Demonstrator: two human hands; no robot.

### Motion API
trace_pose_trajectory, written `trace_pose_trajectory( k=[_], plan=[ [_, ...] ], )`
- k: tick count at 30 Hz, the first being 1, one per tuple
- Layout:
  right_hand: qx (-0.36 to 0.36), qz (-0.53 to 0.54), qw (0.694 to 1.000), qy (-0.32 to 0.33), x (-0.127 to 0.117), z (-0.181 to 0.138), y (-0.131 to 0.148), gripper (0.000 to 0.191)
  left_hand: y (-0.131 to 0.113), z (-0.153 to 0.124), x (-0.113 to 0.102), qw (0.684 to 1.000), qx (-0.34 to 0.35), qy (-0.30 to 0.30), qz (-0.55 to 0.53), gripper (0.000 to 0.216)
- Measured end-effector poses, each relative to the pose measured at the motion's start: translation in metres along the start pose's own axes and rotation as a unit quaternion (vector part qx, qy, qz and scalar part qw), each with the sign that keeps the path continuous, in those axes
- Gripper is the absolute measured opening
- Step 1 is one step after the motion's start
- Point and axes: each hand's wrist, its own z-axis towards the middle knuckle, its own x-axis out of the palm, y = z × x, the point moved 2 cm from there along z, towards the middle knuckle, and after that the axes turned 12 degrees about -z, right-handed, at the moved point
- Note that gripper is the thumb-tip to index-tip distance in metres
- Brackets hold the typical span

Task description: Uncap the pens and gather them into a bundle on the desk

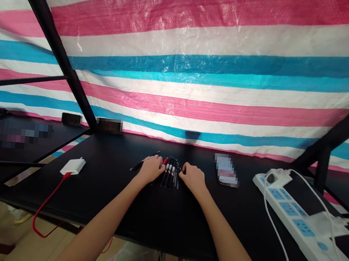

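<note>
A row of dark pens (170, 173) with pale markings lies side by side on the black table (165, 216), between my two hands. At the row's left side, my left hand (151, 169) is closed, its thumb and fingertips on a red-capped pen (165, 161). Another dark pen (136, 165) lies slanted on the table, partly hidden by that hand. My right hand (194, 175) rests by the right end of the row with curled fingers and the thumb toward the pens. Whatever may be between those fingertips is too small to make out.
A phone (226, 170) lies right of my hands. Farther right is a white power strip (296, 222) with plugs and loose cables. On the left, a white charger (73, 165) has a red cable (43, 210) over the table edge. Black frame bars (58, 47) and striped sheeting (199, 75) stand behind.
</note>
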Motion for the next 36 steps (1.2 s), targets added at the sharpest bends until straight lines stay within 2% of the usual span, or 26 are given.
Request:
trace_pose_trajectory(
  k=[7, 12, 15, 17, 19, 22, 24, 26, 28, 36],
  plan=[
    [-0.006, -0.058, 0.998, -0.004, -0.002, -0.009, 0.013, 0.015, -0.003, 0.003, -0.004, 0.999, 0.002, -0.031, -0.041, 0.022],
    [-0.011, -0.043, 0.999, -0.015, -0.001, -0.006, 0.008, 0.014, -0.007, 0.003, -0.010, 0.996, 0.020, -0.065, -0.062, 0.025],
    [0.010, 0.041, 0.999, -0.015, 0.003, 0.003, -0.005, 0.016, -0.009, 0.003, -0.012, 0.994, 0.040, -0.062, -0.082, 0.026],
    [0.016, 0.170, 0.985, -0.010, 0.007, 0.011, -0.015, 0.019, -0.011, 0.003, -0.012, 0.992, 0.057, -0.055, -0.097, 0.026],
    [0.038, 0.324, 0.945, -0.015, 0.011, 0.020, -0.024, 0.021, -0.014, 0.002, -0.011, 0.990, 0.078, -0.043, -0.107, 0.025],
    [0.070, 0.534, 0.842, -0.046, 0.013, 0.027, -0.033, 0.032, -0.017, 0.000, -0.007, 0.986, 0.114, -0.027, -0.115, 0.025],
    [0.062, 0.633, 0.769, -0.066, 0.010, 0.029, -0.034, 0.037, -0.018, -0.001, -0.005, 0.985, 0.128, -0.027, -0.114, 0.026],
    [0.044, 0.691, 0.716, -0.089, 0.006, 0.028, -0.033, 0.038, -0.018, -0.001, -0.005, 0.984, 0.134, -0.029, -0.114, 0.026],
    [0.039, 0.719, 0.685, -0.109, 0.003, 0.026, -0.031, 0.035, -0.018, -0.001, -0.005, 0.983, 0.136, -0.026, -0.116, 0.026],
    [0.078, 0.777, 0.608, -0.143, 0.002, 0.020, -0.025, 0.025, -0.019, -0.002, -0.008, 0.983, 0.137, -0.016, -0.120, 0.026]
  ],
)
